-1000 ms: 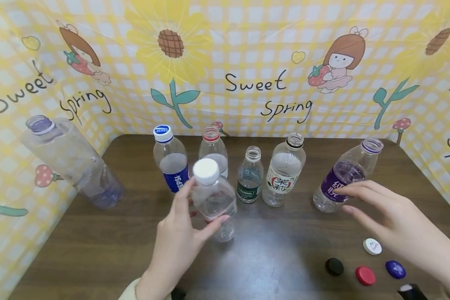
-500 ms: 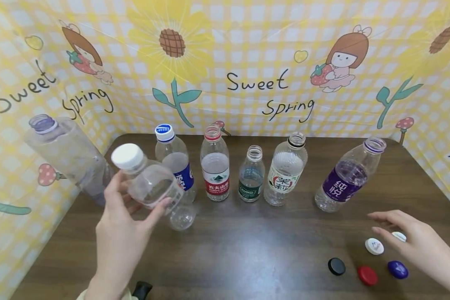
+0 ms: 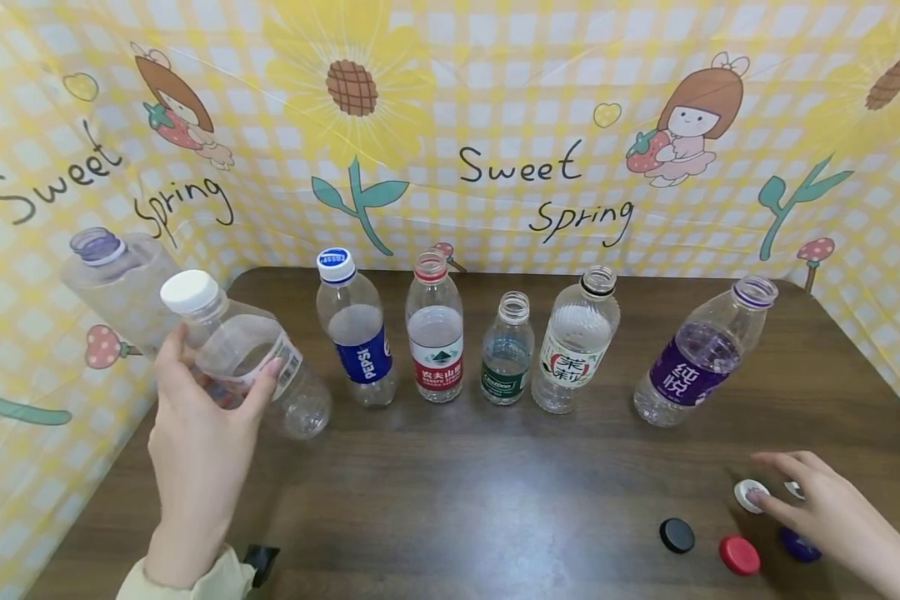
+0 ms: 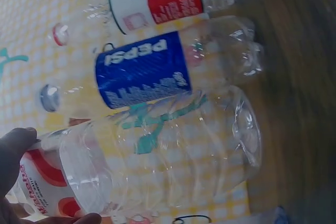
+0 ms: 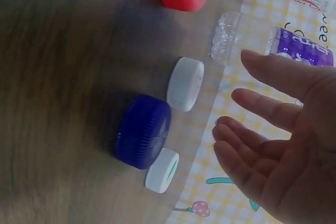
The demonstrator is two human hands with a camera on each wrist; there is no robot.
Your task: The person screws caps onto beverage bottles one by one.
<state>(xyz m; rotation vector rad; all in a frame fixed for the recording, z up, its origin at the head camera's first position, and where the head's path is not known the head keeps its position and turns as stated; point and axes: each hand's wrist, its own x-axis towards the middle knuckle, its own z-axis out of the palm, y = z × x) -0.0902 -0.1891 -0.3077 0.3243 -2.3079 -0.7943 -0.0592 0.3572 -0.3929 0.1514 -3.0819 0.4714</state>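
Observation:
My left hand holds a clear plastic bottle with a white screw cap, slightly tilted, at the left of the table. Its red-and-white label shows beside the fingers in the left wrist view. My right hand hovers over loose bottle caps at the front right, fingers loosely bent and nothing between them. Its thumb overlaps a white cap in the head view; the right wrist view shows the fingers apart from that cap. Around it lie a second white cap, a dark blue cap, a red cap and a black cap.
Along the back stand a capped Pepsi bottle and uncapped bottles: red-labelled, small green-labelled, jasmine-labelled and purple-labelled. A large uncapped bottle stands at far left, partly hidden. A patterned cloth rises behind.
My left hand has carried the white-capped bottle from the middle to the left. My right hand has drawn back from the purple-labelled bottle and come down toward the caps.

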